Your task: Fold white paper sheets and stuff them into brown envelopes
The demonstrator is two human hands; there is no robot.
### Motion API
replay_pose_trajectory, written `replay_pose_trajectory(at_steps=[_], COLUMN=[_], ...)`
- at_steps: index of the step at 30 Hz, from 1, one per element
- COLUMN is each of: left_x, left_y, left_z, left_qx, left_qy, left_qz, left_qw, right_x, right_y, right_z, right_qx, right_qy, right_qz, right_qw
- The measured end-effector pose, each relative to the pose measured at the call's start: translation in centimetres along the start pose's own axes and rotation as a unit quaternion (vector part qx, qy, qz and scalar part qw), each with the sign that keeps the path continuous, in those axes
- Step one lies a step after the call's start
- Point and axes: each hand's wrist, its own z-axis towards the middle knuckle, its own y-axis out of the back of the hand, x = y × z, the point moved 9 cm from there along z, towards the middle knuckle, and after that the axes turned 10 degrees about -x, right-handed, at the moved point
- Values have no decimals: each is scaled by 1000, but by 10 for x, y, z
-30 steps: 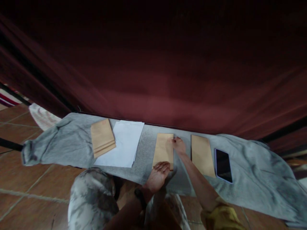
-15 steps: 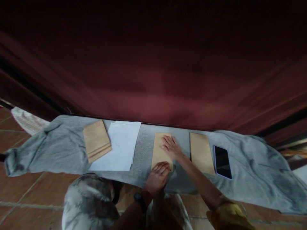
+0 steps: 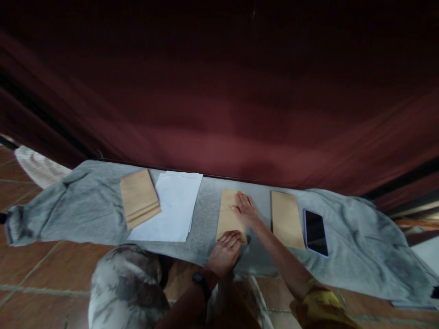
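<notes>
A brown paper envelope (image 3: 227,213) lies flat in front of me on the grey cloth. My left hand (image 3: 225,252), with a dark watch on its wrist, rests on the envelope's near edge, fingers stretched out. On the envelope's right side, toward the far end, my right hand (image 3: 247,209) lies flat with its fingers extended. Another brown envelope (image 3: 287,220) is just to the right, partly beside my right forearm. The palms cover parts of the middle envelope.
To the left, a stack of brown envelopes (image 3: 137,195) overlaps white paper sheets (image 3: 171,210). A phone (image 3: 316,233) with a purple edge lies at the right. Grey cloth (image 3: 85,205) covers the narrow surface, and a dark red panel (image 3: 219,114) rises behind it.
My right hand has slid slightly to the right and toward the envelope's right edge. My left hand stays at the near edge. The view has shifted a little.
</notes>
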Motion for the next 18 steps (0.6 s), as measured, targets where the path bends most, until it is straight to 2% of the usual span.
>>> replay_pose_trajectory(at_steps=[13,16,18], left_x=[-2,-3,-2], left_y=[1,2,2], left_z=[-3,-2,-2], left_qx=[-15,-14,-11], left_qy=[-16,-18,-16], left_qz=[20,18,17], left_qw=[1000,1000,1000], right_x=[23,25,20], right_y=[15,19,20], right_z=[-74,-80,-74], right_qx=[-7,-14,-25], right_qy=[127,152,146], right_qz=[8,7,-1], right_qw=[992,988,989])
